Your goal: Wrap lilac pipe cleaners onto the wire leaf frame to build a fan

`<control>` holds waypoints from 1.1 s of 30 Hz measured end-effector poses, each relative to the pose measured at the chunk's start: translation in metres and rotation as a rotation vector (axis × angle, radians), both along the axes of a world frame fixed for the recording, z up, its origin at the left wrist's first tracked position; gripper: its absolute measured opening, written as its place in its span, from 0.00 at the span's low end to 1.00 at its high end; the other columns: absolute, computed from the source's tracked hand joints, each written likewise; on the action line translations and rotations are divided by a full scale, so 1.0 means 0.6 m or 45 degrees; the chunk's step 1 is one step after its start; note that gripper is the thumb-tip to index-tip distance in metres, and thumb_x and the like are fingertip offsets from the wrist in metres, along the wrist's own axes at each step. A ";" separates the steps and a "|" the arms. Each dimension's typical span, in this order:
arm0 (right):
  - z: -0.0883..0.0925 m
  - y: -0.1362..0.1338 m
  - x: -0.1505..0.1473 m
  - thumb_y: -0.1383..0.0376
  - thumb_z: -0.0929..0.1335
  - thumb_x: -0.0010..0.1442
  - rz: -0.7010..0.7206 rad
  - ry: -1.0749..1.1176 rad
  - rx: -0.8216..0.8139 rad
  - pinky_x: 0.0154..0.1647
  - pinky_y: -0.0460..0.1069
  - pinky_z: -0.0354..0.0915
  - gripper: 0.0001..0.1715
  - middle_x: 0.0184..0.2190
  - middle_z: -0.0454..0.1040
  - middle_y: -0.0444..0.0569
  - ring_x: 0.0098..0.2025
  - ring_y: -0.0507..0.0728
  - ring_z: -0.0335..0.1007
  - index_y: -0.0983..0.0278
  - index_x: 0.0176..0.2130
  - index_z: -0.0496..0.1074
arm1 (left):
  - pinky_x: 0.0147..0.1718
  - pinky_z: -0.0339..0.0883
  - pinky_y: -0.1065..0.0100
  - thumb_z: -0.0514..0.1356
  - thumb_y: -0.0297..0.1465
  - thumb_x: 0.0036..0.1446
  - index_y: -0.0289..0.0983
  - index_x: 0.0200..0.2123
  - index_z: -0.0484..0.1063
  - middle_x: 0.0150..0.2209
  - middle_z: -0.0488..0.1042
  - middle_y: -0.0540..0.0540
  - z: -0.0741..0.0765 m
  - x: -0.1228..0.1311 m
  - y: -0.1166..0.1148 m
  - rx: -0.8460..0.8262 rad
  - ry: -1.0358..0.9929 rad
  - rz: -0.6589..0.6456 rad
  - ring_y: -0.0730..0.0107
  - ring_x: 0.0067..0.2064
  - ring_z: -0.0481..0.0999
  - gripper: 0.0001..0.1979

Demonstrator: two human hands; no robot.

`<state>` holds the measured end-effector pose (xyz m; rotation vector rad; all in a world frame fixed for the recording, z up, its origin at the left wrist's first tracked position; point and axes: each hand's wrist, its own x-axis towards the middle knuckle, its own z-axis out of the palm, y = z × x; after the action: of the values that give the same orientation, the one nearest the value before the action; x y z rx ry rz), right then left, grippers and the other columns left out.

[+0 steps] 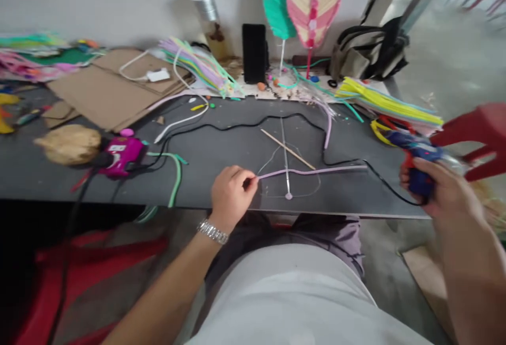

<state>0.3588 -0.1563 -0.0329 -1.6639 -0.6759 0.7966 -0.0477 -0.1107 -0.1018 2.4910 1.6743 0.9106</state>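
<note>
My left hand (233, 194), a watch on its wrist, pinches the left end of a lilac pipe cleaner (304, 172). The pipe cleaner stretches right across the table, over a heart-like outline drawn on the surface and a thin pale stick (283, 144) with a lilac tip. A wooden skewer (290, 150) lies crosswise over that stick. At the table's right end, my right hand (443, 181) is wrapped around a blue glue gun (421, 168), blurred by motion. Its black cord (389, 187) trails back onto the table.
A purple power socket (124, 156) stands at left beside a wrapped brown bundle (71, 144). Behind are cardboard (106, 89), pipe cleaner bundles (201, 65), a phone (254, 52), two leaf-shaped fans (314, 10) and a bag (367, 49). A red stool (480, 134) is at right.
</note>
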 end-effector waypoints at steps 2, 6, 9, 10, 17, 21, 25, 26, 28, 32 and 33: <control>0.014 -0.011 -0.027 0.65 0.78 0.38 -0.001 0.165 0.168 0.20 0.48 0.67 0.15 0.25 0.75 0.50 0.24 0.55 0.71 0.66 0.29 0.77 | 0.36 0.64 0.64 0.64 0.28 0.61 0.39 0.29 0.74 0.29 0.75 0.48 -0.001 -0.001 0.001 -0.052 -0.053 0.003 0.63 0.34 0.73 0.07; 0.034 -0.024 -0.114 0.67 0.79 0.37 0.151 0.167 0.184 0.18 0.47 0.66 0.15 0.23 0.75 0.47 0.21 0.54 0.69 0.64 0.29 0.77 | 0.35 0.63 0.65 0.64 0.27 0.61 0.39 0.30 0.74 0.29 0.75 0.48 0.000 -0.002 0.002 -0.116 -0.076 0.001 0.64 0.34 0.72 0.07; 0.036 -0.028 -0.165 0.66 0.82 0.36 0.238 0.068 0.109 0.22 0.46 0.69 0.19 0.25 0.78 0.48 0.22 0.53 0.72 0.63 0.31 0.78 | 0.36 0.63 0.64 0.63 0.28 0.62 0.38 0.30 0.74 0.30 0.74 0.48 -0.001 -0.002 0.002 -0.115 -0.057 -0.006 0.63 0.35 0.72 0.07; 0.037 -0.030 -0.172 0.66 0.82 0.36 0.250 0.019 0.103 0.23 0.46 0.69 0.20 0.25 0.79 0.49 0.23 0.54 0.74 0.63 0.31 0.78 | 0.36 0.63 0.64 0.63 0.28 0.63 0.38 0.30 0.74 0.30 0.75 0.47 -0.001 -0.002 0.002 -0.108 -0.049 -0.009 0.63 0.35 0.72 0.07; 0.086 -0.041 -0.090 0.69 0.78 0.46 0.178 -0.160 0.372 0.19 0.51 0.63 0.10 0.31 0.82 0.59 0.20 0.58 0.73 0.66 0.32 0.78 | 0.35 0.62 0.63 0.62 0.29 0.64 0.39 0.30 0.73 0.30 0.74 0.47 -0.003 -0.003 0.002 -0.056 0.004 -0.018 0.62 0.34 0.72 0.08; 0.121 0.000 -0.061 0.75 0.78 0.44 0.044 -0.441 0.710 0.20 0.52 0.60 0.12 0.27 0.80 0.51 0.21 0.56 0.72 0.63 0.29 0.76 | 0.34 0.62 0.62 0.61 0.30 0.64 0.39 0.30 0.73 0.29 0.73 0.47 -0.003 -0.003 0.004 -0.042 0.008 -0.035 0.61 0.33 0.72 0.08; 0.123 0.035 -0.114 0.73 0.76 0.47 0.176 -0.392 0.808 0.22 0.52 0.60 0.08 0.28 0.79 0.49 0.21 0.53 0.68 0.64 0.27 0.76 | 0.34 0.62 0.62 0.62 0.30 0.64 0.38 0.31 0.74 0.30 0.74 0.46 -0.002 -0.001 0.002 -0.059 -0.022 -0.023 0.61 0.34 0.72 0.08; 0.114 0.035 -0.136 0.71 0.76 0.49 0.249 -0.327 0.693 0.23 0.51 0.60 0.06 0.29 0.79 0.50 0.22 0.52 0.67 0.64 0.28 0.77 | 0.34 0.63 0.62 0.62 0.30 0.64 0.38 0.31 0.74 0.30 0.74 0.46 -0.002 0.000 0.001 -0.071 -0.032 -0.018 0.61 0.34 0.73 0.07; 0.086 0.028 -0.181 0.63 0.78 0.53 0.431 -0.194 0.351 0.23 0.49 0.60 0.08 0.30 0.79 0.50 0.23 0.51 0.66 0.64 0.32 0.79 | 0.35 0.63 0.63 0.62 0.30 0.64 0.38 0.31 0.75 0.31 0.75 0.46 -0.003 0.000 0.000 -0.096 -0.054 -0.002 0.62 0.34 0.73 0.07; 0.012 0.009 -0.246 0.44 0.75 0.55 0.816 -0.015 -0.097 0.29 0.50 0.69 0.26 0.32 0.80 0.51 0.27 0.53 0.71 0.64 0.38 0.80 | 0.36 0.65 0.63 0.63 0.29 0.63 0.38 0.31 0.76 0.31 0.75 0.47 -0.004 0.001 -0.001 -0.119 -0.115 0.026 0.63 0.35 0.74 0.06; -0.003 0.007 -0.256 0.42 0.74 0.56 0.901 0.003 -0.156 0.29 0.50 0.69 0.28 0.31 0.80 0.51 0.27 0.53 0.71 0.64 0.38 0.79 | 0.37 0.66 0.63 0.63 0.29 0.63 0.38 0.31 0.76 0.31 0.75 0.47 -0.003 0.001 -0.002 -0.130 -0.135 0.027 0.63 0.35 0.74 0.06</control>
<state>0.2054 -0.1520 -0.0346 -1.5290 -1.2649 1.3549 -0.0472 -0.1119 -0.1036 2.3219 1.6734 0.9166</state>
